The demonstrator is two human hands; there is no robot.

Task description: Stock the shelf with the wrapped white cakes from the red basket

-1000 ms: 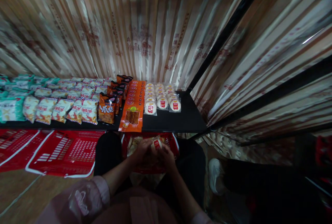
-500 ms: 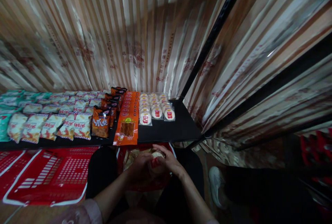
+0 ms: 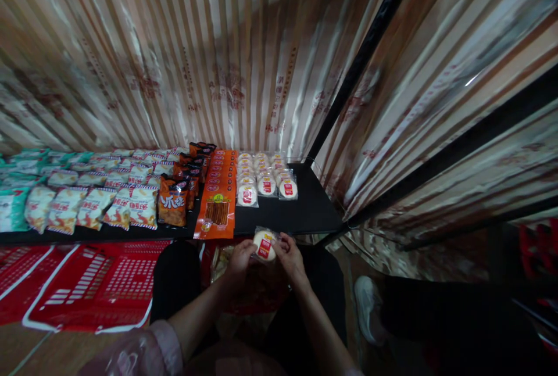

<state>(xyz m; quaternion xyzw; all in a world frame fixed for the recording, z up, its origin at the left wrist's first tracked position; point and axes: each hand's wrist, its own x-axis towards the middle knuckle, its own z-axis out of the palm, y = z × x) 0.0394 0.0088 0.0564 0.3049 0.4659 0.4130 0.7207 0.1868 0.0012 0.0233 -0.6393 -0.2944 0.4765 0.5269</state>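
A round white packet with a red label [image 3: 264, 244] is held upright between both hands, just past the front edge of the black shelf [image 3: 305, 213]. My left hand [image 3: 239, 260] pinches its left edge. The fingers of my right hand [image 3: 291, 257] are closed on its right edge. On the shelf beyond, rows of similar round packets [image 3: 267, 185] lie beside orange packs of brown strips [image 3: 217, 210]. Further left stand dark orange bags [image 3: 172, 201] and several rows of white snack bags [image 3: 137, 204].
Red baskets [image 3: 100, 283] with white handles lie low at the left. Another basket with packets [image 3: 220, 262] is between the knees. A black post [image 3: 344, 91] rises at the shelf's right end before striped curtains [image 3: 244, 45]. A person's white shoe [image 3: 367, 306] is at right.
Both hands have raised the round packet towards the shelf edge, and its label now faces the camera. The view has shifted slightly, so the shelf goods appear a little further right.
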